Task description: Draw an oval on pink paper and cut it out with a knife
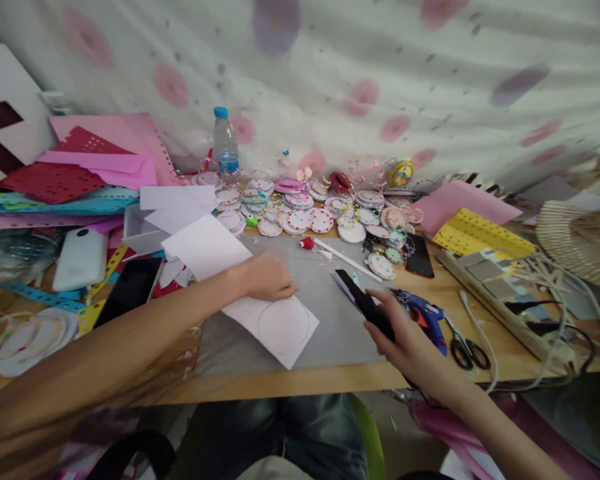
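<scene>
A white paper sheet (pixel 210 250) lies slanted across the grey mat (pixel 230 350), with a circle outline (pixel 284 325) drawn at its near end. My left hand (pixel 266 275) is over this sheet, just beyond the circle. Its fingers are curled closed and slightly blurred; what they hold, if anything, is hidden. To the right, my right hand (pixel 403 333) grips a long, narrow black tool (pixel 363 303) with a pale strip along its side; its exact kind is unclear. A blue glue gun (pixel 430 317) and black-handled scissors (pixel 467 350) lie beside my right hand.
Many decorated paper discs (pixel 300 217) are heaped along the back, near a water bottle (pixel 226 147). Colored sheets (pixel 80 170) and phones (pixel 129 290) crowd the left. A power strip (pixel 510 310) with cables and a woven basket (pixel 577 240) stand at right.
</scene>
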